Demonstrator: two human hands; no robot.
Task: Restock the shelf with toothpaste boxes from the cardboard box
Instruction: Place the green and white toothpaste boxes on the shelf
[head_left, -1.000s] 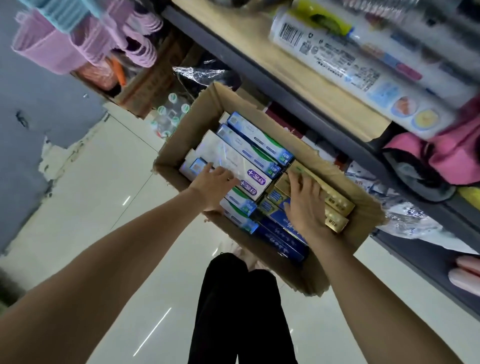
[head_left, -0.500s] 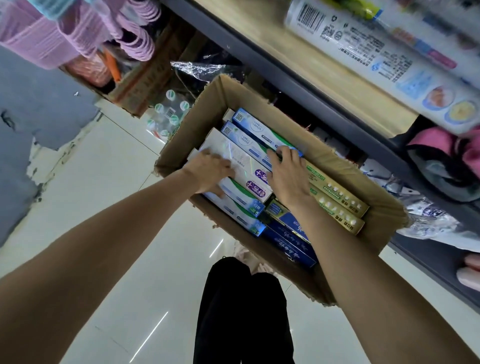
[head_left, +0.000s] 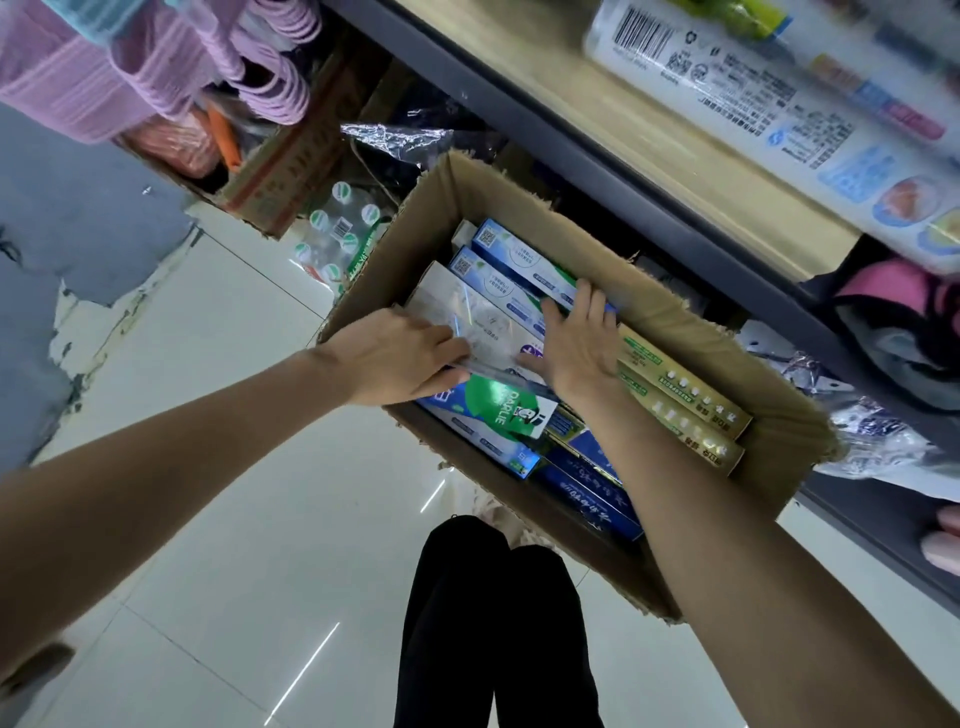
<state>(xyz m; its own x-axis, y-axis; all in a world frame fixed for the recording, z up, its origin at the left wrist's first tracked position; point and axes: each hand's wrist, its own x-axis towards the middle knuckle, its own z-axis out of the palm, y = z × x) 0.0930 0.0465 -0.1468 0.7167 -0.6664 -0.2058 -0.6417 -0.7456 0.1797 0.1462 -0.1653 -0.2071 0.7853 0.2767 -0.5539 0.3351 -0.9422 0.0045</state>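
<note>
An open cardboard box (head_left: 691, 332) stands on the floor against the shelf (head_left: 649, 156), packed with toothpaste boxes. A white toothpaste box (head_left: 478, 317) lies on top at the left; my left hand (head_left: 400, 353) grips its near left edge and has tilted it up. My right hand (head_left: 576, 338) lies flat with fingers spread on the white box's right end and on the blue-and-white boxes (head_left: 514, 265) behind. A green Darlie box (head_left: 498, 410) shows underneath. Gold boxes (head_left: 680, 400) lie at the right, dark blue ones (head_left: 587, 493) at the near side.
Long white packs (head_left: 753, 98) lie on the wooden shelf board above the box. Pink baskets and hangers (head_left: 171, 67) hang at the upper left over another carton (head_left: 280, 171). A pack of water bottles (head_left: 337, 234) stands left of the box. My dark-trousered legs (head_left: 493, 623) are below.
My right hand slid from the gold boxes over to the white box and the blue-and-white ones. My left hand has lifted the white box's edge, which uncovers the green Darlie box.
</note>
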